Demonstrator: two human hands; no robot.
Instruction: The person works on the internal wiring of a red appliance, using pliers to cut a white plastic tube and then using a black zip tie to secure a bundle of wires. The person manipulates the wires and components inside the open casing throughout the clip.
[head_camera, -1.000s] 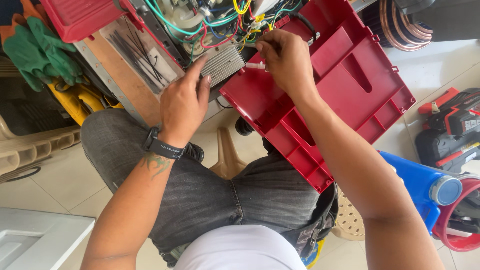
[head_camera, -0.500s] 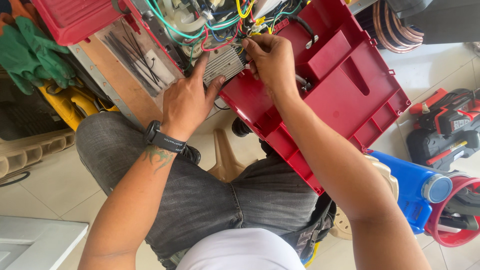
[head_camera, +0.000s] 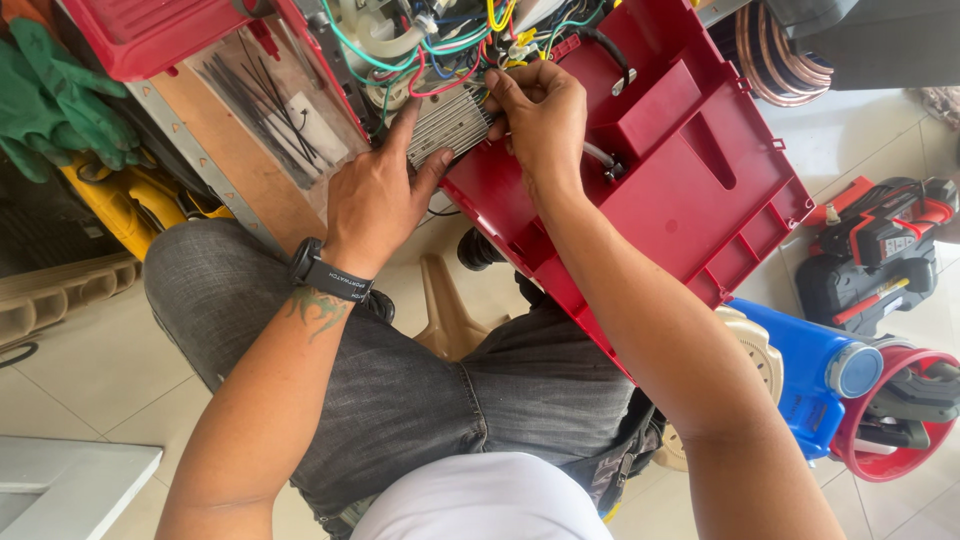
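Left hand (head_camera: 375, 200): fingers spread flat on ribbed grey module (head_camera: 447, 122), index along its left edge.
Right hand (head_camera: 540, 110): fingers pinch coloured wires (head_camera: 450, 45) at module's right edge.
Red casing (head_camera: 680, 190): crowds right side.

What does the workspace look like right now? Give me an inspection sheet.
Surface: pale tiled floor; person seated, work over the lap.
Job's things: ribbed grey metal block beside the open red plastic casing.
Clutter: bag of black cable ties, green gloves, blue container, red and black power tool.
Grippers: left hand rests on the block; right hand pinches at its wired end.
Cables: green, red and yellow wires bunched above the block.
Surroundings: copper tube coil.
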